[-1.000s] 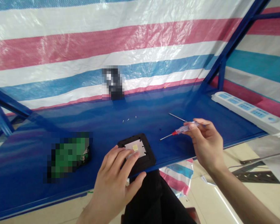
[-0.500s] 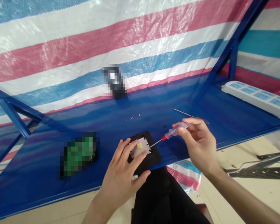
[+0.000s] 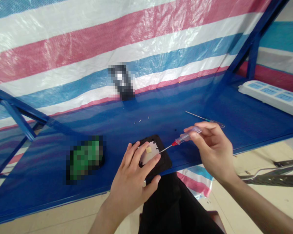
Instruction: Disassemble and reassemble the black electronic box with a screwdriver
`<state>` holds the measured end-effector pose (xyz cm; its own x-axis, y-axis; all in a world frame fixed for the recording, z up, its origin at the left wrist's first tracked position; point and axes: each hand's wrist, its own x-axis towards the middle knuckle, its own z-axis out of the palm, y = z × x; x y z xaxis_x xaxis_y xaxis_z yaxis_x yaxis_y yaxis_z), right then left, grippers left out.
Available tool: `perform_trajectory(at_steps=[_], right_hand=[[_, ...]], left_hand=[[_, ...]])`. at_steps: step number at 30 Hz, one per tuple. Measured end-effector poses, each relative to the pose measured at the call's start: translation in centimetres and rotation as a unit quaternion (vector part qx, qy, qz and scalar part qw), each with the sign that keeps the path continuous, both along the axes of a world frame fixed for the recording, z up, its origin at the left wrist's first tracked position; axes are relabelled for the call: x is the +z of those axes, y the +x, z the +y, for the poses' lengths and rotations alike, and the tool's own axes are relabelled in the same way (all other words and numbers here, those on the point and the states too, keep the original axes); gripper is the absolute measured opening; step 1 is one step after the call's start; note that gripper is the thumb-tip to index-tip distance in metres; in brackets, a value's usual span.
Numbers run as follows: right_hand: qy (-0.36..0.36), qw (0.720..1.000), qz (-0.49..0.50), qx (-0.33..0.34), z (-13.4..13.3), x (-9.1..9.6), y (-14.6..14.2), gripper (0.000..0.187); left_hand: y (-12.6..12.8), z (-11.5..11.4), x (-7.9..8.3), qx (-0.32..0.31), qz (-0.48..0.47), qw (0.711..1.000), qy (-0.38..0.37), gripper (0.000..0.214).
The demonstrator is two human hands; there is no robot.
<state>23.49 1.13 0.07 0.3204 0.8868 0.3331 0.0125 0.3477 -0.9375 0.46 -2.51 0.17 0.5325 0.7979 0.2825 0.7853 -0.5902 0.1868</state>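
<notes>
- Left hand [image 3: 129, 185] presses open on metal plate [image 3: 146, 158], not clenched
- Right hand [image 3: 213, 151] pinches red-tipped screwdriver [image 3: 187, 136], shaft tip [image 3: 162, 150] at plate's corner
- Screw work appears in hand; tip needs seating

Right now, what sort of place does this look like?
Probably a small repair workshop. There's a blue workbench with a power strip on it, a small screwdriver being held over the bench, and a striped tarpaulin hanging behind.
</notes>
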Motion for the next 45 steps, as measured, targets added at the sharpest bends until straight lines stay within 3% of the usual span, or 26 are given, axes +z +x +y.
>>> perform_trajectory(at_steps=[13, 18, 24, 31, 36, 41, 45], right_hand=[[0.004, 1.000, -0.013, 0.000, 0.0, 0.0, 0.0, 0.023], [0.031, 0.996, -0.067, 0.045, 0.5, 1.5, 0.1, 0.021], [0.079, 0.959, -0.223, 0.156, 0.9, 4.5, -0.6, 0.023], [0.131, 0.904, -0.363, 0.185, 1.4, 6.5, -1.5, 0.019], [0.168, 0.867, -0.415, 0.219, 1.5, 7.5, -2.0, 0.016], [0.151, 0.864, -0.420, 0.234, 1.3, 7.8, -2.5, 0.018], [0.206, 0.864, -0.403, 0.221, 1.3, 7.3, -2.7, 0.020]], left_hand=[[0.1, -0.1, -0.2, 0.015, -0.011, 1.000, -0.004, 0.038], [0.2, 0.0, 0.0, 0.019, -0.009, 1.000, -0.018, 0.039], [0.1, 0.1, 0.0, 0.015, -0.013, 1.000, -0.016, 0.040], [-0.2, 0.1, -0.2, 0.019, -0.035, 0.999, -0.029, 0.042], [-0.8, 0.4, -0.4, 0.078, -0.066, 0.992, -0.067, 0.066], [-1.8, 1.0, 0.3, 0.106, -0.051, 0.979, -0.166, 0.094], [-2.4, 1.2, 0.8, 0.108, -0.028, 0.976, -0.188, 0.098]])
